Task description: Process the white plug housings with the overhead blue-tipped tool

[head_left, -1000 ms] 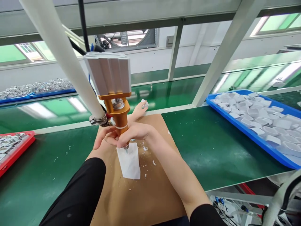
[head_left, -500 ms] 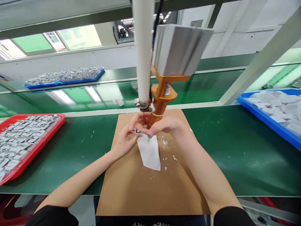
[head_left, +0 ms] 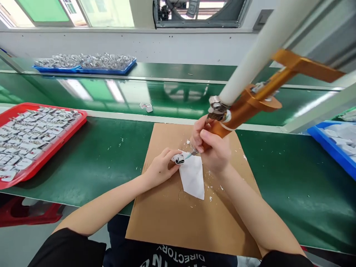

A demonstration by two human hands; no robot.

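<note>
My left hand (head_left: pixel 162 165) pinches a small white plastic part (head_left: pixel 178 159) with a dark, open end that faces right. My right hand (head_left: pixel 214 146) is wrapped round an orange dispensing gun (head_left: pixel 241 111) fed by a thick white hose (head_left: pixel 269 48). The gun slants down to the left, and its thin nozzle tip (head_left: pixel 190 154) is at the part's dark end; whether they touch I cannot tell. Below both hands a white cloth or paper piece (head_left: pixel 192 178) lies on a brown cardboard sheet (head_left: pixel 178 218).
On the left stands a red tray (head_left: pixel 62 142) of small white parts. A blue tray (head_left: pixel 330 142) with white pieces is at the right. Metallic-looking pieces fill blue trays (head_left: pixel 107 71) at the back. A loose white part (head_left: pixel 148 108) lies behind the bench edge. White scraps (head_left: pixel 210 199) dot the cardboard.
The gun has swung from near upright to a slant, its body now up to the right. My hands, close together at the gun before, are now apart, with the small part in clear view.
</note>
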